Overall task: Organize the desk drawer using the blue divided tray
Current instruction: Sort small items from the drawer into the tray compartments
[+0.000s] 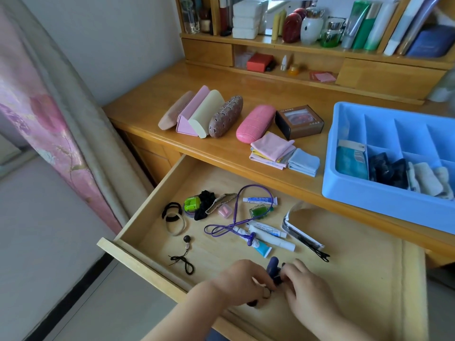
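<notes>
The wooden drawer (138, 225) stands pulled open under the desk. Near its front edge my left hand (238, 281) and my right hand (305, 289) meet, both with curled fingers pinching a small dark blue clip (273, 268). Loose in the drawer lie hair ties (172, 215), a black scrunchie (205, 204), a green sharpener (191, 204), a purple cord (234, 217), several small tubes (267, 233) and bobby pins on a card (305, 238). The blue divided tray (384, 200) sits on the desk at the right, with cloths and a packet in its near compartments.
On the desk (221, 148) lie several glasses cases (202, 114), a pink case (256, 124), a brown box (299, 121) and folded cloths (283, 153). Shelves with bottles stand behind. A beaded black charm (183, 257) lies at the drawer's left front.
</notes>
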Tool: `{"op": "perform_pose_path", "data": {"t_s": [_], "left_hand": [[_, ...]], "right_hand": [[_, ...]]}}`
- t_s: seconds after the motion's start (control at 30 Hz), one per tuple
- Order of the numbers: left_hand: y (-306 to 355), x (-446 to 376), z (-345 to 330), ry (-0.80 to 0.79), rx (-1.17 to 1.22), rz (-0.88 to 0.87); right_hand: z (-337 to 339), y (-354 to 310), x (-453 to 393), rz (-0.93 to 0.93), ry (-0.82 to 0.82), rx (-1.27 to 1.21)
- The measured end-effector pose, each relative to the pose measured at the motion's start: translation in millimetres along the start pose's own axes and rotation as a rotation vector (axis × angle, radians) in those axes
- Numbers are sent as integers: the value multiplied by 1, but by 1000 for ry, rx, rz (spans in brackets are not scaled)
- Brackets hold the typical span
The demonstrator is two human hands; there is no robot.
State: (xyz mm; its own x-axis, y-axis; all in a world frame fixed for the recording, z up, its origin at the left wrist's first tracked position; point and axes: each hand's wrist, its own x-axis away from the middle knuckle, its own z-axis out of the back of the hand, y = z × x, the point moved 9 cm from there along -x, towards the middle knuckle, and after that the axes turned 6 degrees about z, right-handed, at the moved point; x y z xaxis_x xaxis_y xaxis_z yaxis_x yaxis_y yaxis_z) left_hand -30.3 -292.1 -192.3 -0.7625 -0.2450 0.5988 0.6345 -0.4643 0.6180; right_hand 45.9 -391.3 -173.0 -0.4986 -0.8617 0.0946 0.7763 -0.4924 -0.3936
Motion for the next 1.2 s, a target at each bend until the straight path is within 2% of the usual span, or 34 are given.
{"op": "perform_pose_path", "data": {"t_s": [0.03, 0.13, 0.2, 0.27, 0.33, 0.4, 0.53, 0.63, 0.7, 0.77, 0.8, 0.87, 0.93, 0.97, 1.03, 1.13, 1.2], "left_hand": [[-7, 2, 14, 54, 0, 6], [-46, 11, 73, 384, -46, 113], [-76, 21, 110, 587, -53, 223], [-107, 23, 137, 686, -100, 353], [-132, 18, 151, 667, -171, 480], [-149, 5, 152, 583, -244, 549], [-162, -15, 144, 487, -231, 577], [-147, -11, 141, 474, -300, 509], [-121, 5, 147, 582, -327, 427], [-78, 22, 145, 683, -349, 229], [-54, 27, 134, 647, -307, 85], [-4, 34, 96, 363, -155, -189], [32, 41, 60, 66, 40, -309], [41, 41, 51, -1, 146, -326], [46, 36, 50, 10, 313, -309], [27, 16, 59, 142, 545, -207], [5, 6, 68, 268, 599, -126]], "right_hand": [[3, -5, -1, 38, 26, 16], [6, -29, -4, 206, 90, 92], [0, -39, -4, 294, 65, 131], [-10, -40, -4, 337, 15, 127], [-13, -39, -3, 353, 8, 96], [-10, -37, -3, 351, 20, 59], [2, -33, -3, 340, 86, 19], [14, -34, -7, 286, 118, -20], [25, -35, -11, 227, 101, -113], [39, -37, -16, 183, 111, -235], [43, -41, -17, 195, 100, -278], [52, -54, -20, 247, 32, -309], [58, -63, -20, 280, -51, -330], [62, -61, -19, 265, -71, -340], [76, -50, -15, 214, -28, -332], [101, -27, 2, 136, 46, -383], [141, -3, 17, 75, 203, -436]]}}
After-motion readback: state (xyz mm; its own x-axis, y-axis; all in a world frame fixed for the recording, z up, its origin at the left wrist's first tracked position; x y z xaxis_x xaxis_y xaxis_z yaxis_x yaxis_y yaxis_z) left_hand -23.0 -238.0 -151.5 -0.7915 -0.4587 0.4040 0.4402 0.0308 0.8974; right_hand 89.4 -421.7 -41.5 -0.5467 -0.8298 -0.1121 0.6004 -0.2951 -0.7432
